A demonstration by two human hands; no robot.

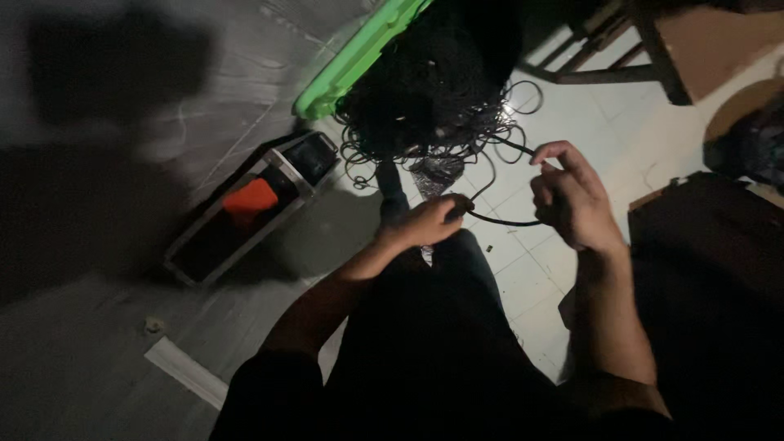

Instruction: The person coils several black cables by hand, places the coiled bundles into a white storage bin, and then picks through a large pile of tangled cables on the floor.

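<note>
My left hand [425, 222] pinches a thin black cable [500, 220] near its end, above my dark-trousered knee. My right hand [572, 200] is closed around the same cable a little to the right, with a loop rising over its fingers. The cable runs up into a big tangled heap of black wire [433, 106] that lies in a bright green crate [355, 61] on the floor ahead of me. The scene is dim and slightly blurred.
A long open metal-edged case [237, 220] with an orange object [250, 198] inside lies on the floor at left. A dark wooden chair frame [645, 57] stands at the upper right. A dark bulky object [710, 245] sits at right. White floor tiles show below my hands.
</note>
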